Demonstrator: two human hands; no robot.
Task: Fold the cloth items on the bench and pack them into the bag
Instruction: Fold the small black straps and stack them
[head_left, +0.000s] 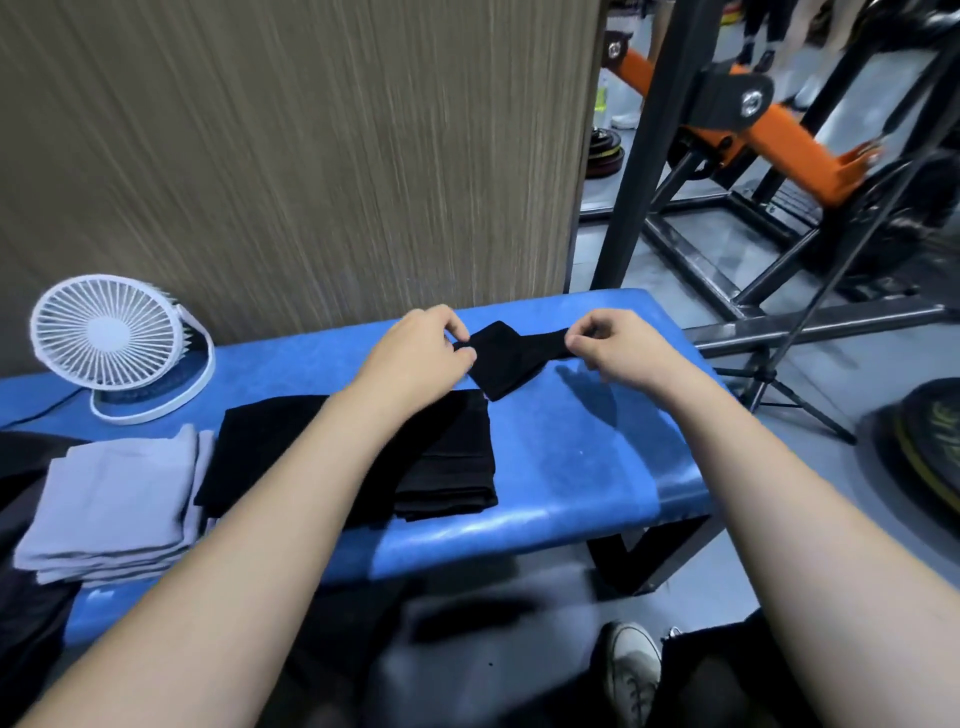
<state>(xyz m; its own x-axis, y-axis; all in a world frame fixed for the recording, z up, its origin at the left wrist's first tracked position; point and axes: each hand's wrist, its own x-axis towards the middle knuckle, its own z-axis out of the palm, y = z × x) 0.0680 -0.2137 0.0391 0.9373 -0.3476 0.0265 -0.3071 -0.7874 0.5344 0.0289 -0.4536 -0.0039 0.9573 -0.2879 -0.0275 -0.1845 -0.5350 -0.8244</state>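
Overhead, both hands (426, 348) pinch a small black cloth (506, 358).

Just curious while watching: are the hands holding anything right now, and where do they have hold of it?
Yes. Both hands pinch a small black cloth over the blue bench: the left hand holds its left end, the right hand its right end.

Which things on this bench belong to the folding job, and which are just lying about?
Job: small black cloth pinched by left hand and right hand; folded black garment; folded grey cloth.
Lying about: white fan; gym frame; weight plate.
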